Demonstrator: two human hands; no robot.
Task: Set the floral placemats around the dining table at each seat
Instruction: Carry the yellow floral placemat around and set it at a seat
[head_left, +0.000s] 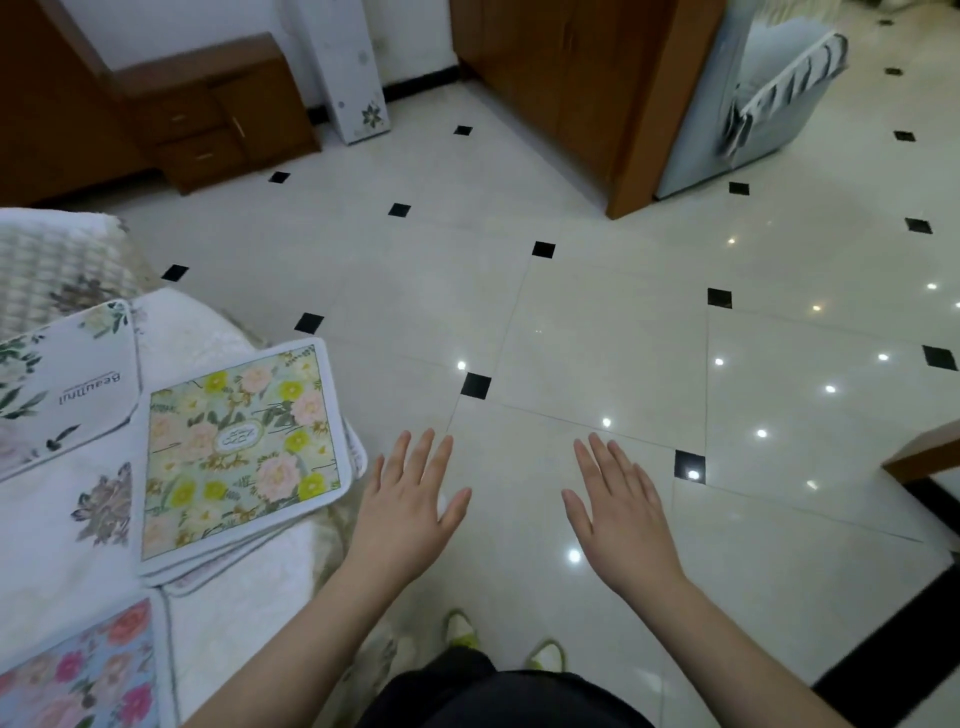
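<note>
Quilted floral placemats, glossy tiles

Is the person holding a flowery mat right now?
No, the left hand and right hand are open above the floor, holding nothing.

white placemat: cut off by left edge | blue placemat: cut off by left and bottom edges | placemats under green placemat: only rims show, count indeterminate | shoes: partly hidden by dark clothing
</note>
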